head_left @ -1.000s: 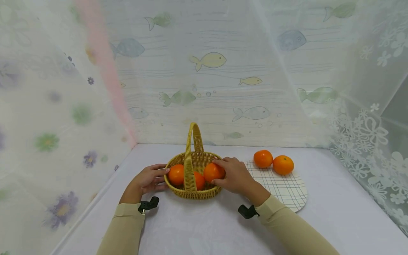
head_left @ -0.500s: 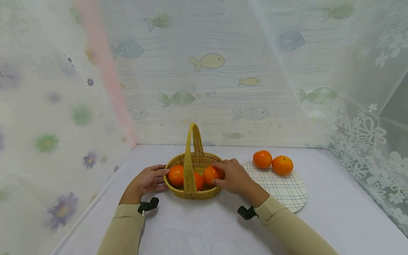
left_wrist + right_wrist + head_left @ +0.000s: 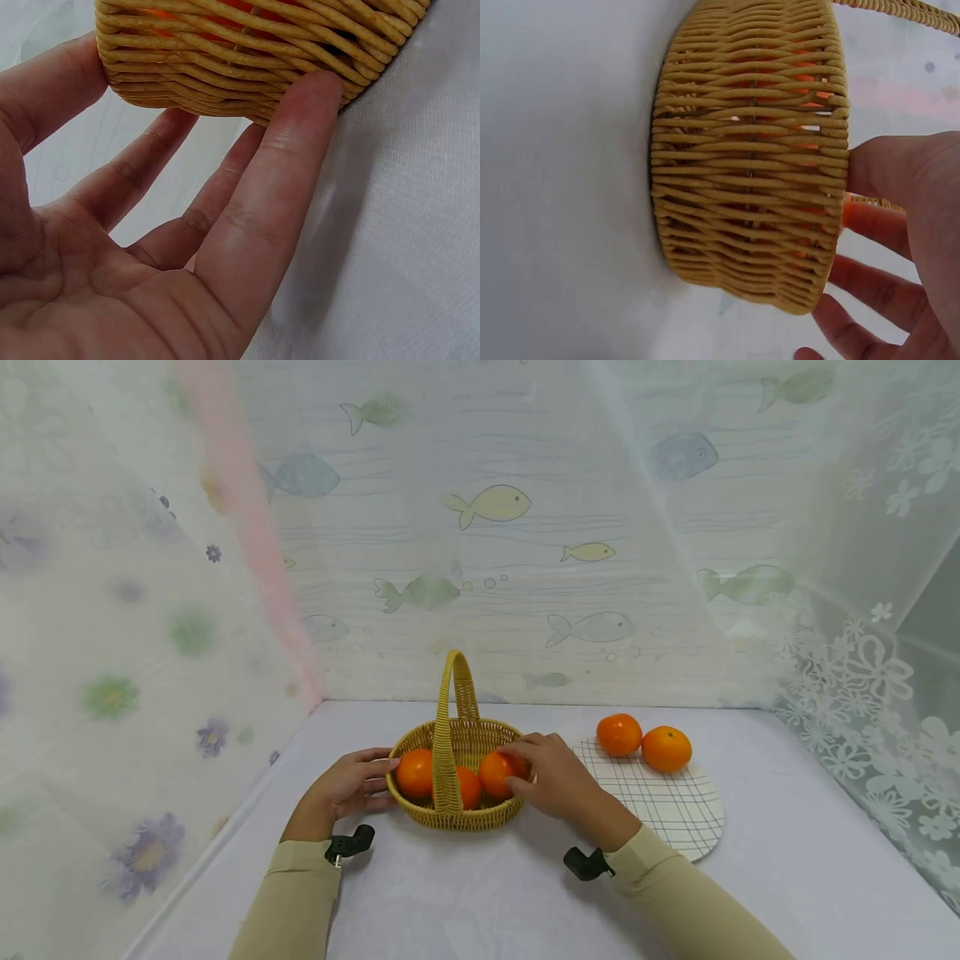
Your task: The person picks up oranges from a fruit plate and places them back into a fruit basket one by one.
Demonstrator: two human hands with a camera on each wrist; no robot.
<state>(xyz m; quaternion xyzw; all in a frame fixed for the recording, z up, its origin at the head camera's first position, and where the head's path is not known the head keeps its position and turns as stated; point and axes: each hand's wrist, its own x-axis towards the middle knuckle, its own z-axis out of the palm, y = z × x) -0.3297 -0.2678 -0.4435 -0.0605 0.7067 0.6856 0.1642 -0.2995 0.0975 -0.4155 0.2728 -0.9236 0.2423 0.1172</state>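
Observation:
A yellow wicker basket (image 3: 416, 815) with a tall arched handle (image 3: 447, 727) stands mid-table. Three oranges lie inside: one at the left (image 3: 414, 773), one partly behind the handle (image 3: 468, 787) and one at the right (image 3: 497, 774). My left hand (image 3: 351, 783) touches the basket's left end with spread fingers; the left wrist view shows a fingertip (image 3: 311, 94) against the weave. Over the right rim is my right hand (image 3: 558, 777), fingers loosely bent beside the right orange. In the right wrist view its thumb (image 3: 877, 169) is right at the rim.
A white checked mat (image 3: 675, 814) with a rounded end lies to the right. Two more oranges, one farther left (image 3: 618, 734) and one nearer (image 3: 666, 748), sit at its far edge. Fish-patterned sheer curtains (image 3: 487, 568) close off the back and sides of the white-covered table.
My right hand has eased slightly right, and its thumb has drawn back from the right orange, which stays in the basket. The left hand keeps its place.

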